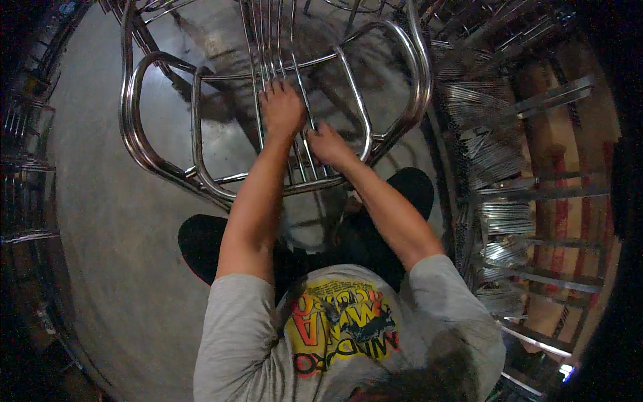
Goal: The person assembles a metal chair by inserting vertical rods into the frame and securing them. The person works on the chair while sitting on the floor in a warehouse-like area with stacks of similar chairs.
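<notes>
A shiny metal chair frame (pixel 201 120) of bent tubes stands in front of my knees, with several thin metal rods (pixel 258 50) running lengthwise through its middle. My left hand (pixel 282 110) lies across these rods near the frame's crossbar, its fingers curled over them. Closer to me and to the right, my right hand (pixel 328 146) is closed around one of the rods, just inside the near curved tube. Its fingertips are partly hidden, and so is the underside of the rods.
Grey concrete floor (pixel 120 248) lies under the frame. Along the right side, bundles of thin metal bars (pixel 506 218) rest on a rack with projecting metal arms (pixel 556 194). Dim metal racking (pixel 27 164) lines the left edge. My bent knees (pixel 201 241) are close to the frame.
</notes>
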The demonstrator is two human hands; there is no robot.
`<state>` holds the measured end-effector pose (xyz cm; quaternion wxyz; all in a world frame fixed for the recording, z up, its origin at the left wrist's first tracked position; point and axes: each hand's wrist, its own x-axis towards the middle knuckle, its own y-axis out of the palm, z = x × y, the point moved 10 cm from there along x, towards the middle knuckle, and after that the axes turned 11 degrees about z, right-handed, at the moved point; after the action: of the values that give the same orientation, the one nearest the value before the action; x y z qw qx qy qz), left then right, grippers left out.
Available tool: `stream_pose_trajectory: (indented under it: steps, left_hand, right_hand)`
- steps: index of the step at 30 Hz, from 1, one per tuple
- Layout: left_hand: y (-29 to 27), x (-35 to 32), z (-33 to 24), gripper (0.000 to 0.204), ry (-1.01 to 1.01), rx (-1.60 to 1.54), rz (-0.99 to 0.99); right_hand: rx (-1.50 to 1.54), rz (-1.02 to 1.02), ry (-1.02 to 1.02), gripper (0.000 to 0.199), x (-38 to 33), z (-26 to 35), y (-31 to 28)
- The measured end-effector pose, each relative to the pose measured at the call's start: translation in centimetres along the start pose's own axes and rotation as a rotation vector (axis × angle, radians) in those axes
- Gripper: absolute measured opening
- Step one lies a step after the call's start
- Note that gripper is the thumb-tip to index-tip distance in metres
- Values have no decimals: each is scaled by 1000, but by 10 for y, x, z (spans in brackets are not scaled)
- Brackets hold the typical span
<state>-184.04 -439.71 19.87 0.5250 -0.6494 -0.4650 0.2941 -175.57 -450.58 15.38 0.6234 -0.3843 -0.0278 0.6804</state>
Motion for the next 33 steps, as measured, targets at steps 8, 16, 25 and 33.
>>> stream_pose_trajectory:
  steps: [8,16,25,33]
  left_hand:
    - [-5,8,3,44,-28,65,-11]
    - [9,15,12,44,33,99,-4]
    - [1,9,4,54,-13,68,113]
    - [-11,6,-3,46,-14,109,73]
  right_hand:
    - [-443,77,-67,53,-22,25,-2]
    - [-181,-614,-224,32,-149,10,-148]
    - [841,-898,574,43,-210,-473,-352]
    - [1092,-645,580,25,-168,-513,-322]
